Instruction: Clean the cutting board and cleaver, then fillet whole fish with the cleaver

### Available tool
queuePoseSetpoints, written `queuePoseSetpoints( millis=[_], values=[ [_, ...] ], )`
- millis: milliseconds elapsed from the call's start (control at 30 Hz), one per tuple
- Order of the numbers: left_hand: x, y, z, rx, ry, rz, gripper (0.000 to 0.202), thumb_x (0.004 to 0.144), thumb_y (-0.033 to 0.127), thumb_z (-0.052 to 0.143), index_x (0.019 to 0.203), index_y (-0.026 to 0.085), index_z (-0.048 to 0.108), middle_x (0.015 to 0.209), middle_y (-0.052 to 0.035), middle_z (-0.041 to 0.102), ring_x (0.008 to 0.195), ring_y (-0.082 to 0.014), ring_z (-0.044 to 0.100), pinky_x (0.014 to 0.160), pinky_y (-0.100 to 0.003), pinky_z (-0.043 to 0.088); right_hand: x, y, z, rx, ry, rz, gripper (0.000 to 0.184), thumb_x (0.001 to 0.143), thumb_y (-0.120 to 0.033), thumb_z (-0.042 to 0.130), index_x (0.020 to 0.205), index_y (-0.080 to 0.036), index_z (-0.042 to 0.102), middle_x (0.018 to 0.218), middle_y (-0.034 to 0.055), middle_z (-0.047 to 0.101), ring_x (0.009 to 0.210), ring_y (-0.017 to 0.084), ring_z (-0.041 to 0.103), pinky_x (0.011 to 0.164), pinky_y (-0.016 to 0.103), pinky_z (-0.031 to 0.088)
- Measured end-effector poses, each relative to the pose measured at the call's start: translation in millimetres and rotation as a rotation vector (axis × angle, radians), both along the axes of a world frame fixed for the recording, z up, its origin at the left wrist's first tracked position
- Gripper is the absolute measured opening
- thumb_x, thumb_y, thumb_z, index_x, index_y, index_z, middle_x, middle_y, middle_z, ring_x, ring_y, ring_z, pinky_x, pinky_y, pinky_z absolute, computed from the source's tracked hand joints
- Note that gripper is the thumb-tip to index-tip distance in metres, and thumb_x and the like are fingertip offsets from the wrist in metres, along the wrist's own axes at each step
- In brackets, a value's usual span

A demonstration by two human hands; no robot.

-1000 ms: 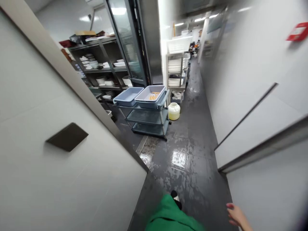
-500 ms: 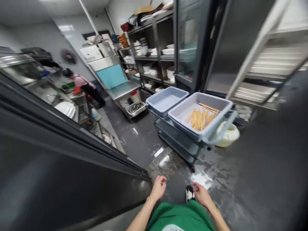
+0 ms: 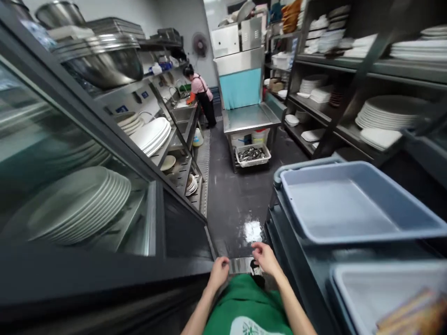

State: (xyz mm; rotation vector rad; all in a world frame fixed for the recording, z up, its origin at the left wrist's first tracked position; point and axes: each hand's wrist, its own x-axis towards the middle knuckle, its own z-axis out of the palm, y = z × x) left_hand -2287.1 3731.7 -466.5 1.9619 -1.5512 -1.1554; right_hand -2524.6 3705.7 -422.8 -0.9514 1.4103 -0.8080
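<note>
At bottom centre, the left hand point(image 3: 218, 274) curls shut on nothing, the right hand point(image 3: 265, 258) half-open (touching nothing) near the grey tub point(image 3: 349, 204).

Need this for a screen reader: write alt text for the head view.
Left hand and right hand, both empty, over a green apron beside a cart of grey tubs. Stacked plates at left; another person at a far sink.

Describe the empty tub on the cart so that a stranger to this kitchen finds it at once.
At the right of the aisle, in front of the plate shelves, a grey cart stands beside the person's right hand. Two blue-grey tubs sit on top. The empty tub is the farther one; the near tub holds tan sticks.
</note>
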Motion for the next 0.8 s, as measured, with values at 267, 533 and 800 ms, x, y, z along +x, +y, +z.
queuePoseSetpoints(
  millis=[267,533,800],
  values=[
    [-35.3,-242.1,37.0,-0.124,0.031,-0.026,0.033,0.078,0.017,0.053,0.105,0.02,0.072,0.116,-0.0136,0.065,0.108,-0.0246,0.066,0.101,-0.038,0.051,14.7,-233.2,12.3,0.114,-0.185,0.024,0.042,0.049,-0.049,0.067,0.084,-0.028,0.07,0.058,-0.0044,0.051,0.06,0.022,0.062,0.056,0.036,0.057],
    [26.7,-463.0,-28.0,0.029,-0.115,0.349,0.029,0.064,0.024,0.066,0.092,0.034,0.069,0.103,-0.0093,0.059,0.11,-0.0332,0.067,0.104,-0.046,0.051,43.5,-567.5,48.1,-0.226,0.013,0.283,0.042,0.057,-0.065,0.062,0.077,-0.029,0.071,0.063,0.0038,0.064,0.062,0.029,0.068,0.056,0.039,0.057],
    [112.5,-568.0,-22.1,-0.164,-0.125,0.831,0.031,0.07,0.033,0.065,0.1,0.034,0.076,0.115,-0.0104,0.065,0.083,-0.0292,0.072,0.089,-0.048,0.061,251.3,-878.5,442.9,-1.705,0.3,0.684,0.037,0.102,-0.036,0.051,0.101,-0.006,0.073,0.102,0.0116,0.078,0.094,0.02,0.073,0.09,0.032,0.055]
  ],
)
